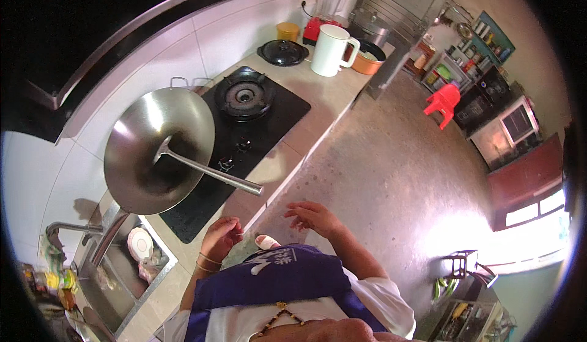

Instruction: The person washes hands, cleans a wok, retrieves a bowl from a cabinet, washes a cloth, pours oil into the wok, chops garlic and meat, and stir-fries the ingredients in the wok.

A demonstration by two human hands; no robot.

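My left hand (222, 238) is above the counter edge near the hob, fingers curled, with nothing visible in it. My right hand (312, 218) hangs over the floor just past the counter, fingers loosely spread and holding nothing. In front of me a large steel wok (137, 149) sits on the near burner of a black glass gas hob (284, 112). A metal spatula (215, 173) rests in the wok, its handle sticking out over the rim towards me. The far burner (245, 95) has no pan on it.
A sink (107, 291) holding a plate (140, 244) lies at the lower left. Along the counter's far end stand a black lid (283, 52), a white jug (329, 50), a blender (326, 9) and an orange pot (367, 62). Across the floor is a red stool (443, 101).
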